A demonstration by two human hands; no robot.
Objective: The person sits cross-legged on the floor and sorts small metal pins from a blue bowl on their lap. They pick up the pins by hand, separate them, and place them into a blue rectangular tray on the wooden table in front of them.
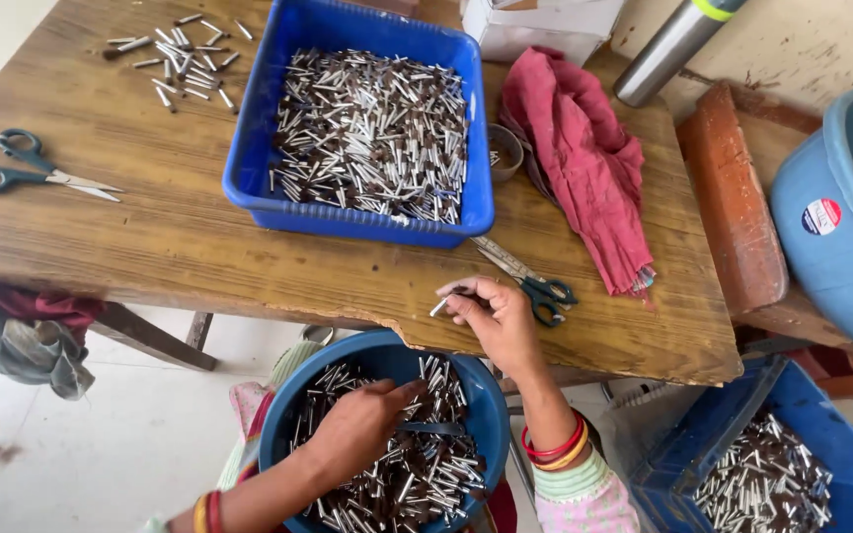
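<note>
My right hand hovers over the table's near edge, pinching one small silver-and-brown metal pin between thumb and fingers. My left hand reaches down into a round blue bowl on my lap, fingers closed among several of the same pins. A blue rectangular tray heaped with such pins sits on the wooden table just beyond my right hand.
Scissors with dark handles lie next to my right hand; another pair lies at far left. Loose pins sit at the back left. A red cloth, small cup, steel bottle, blue tub and a blue crate of pins stand right.
</note>
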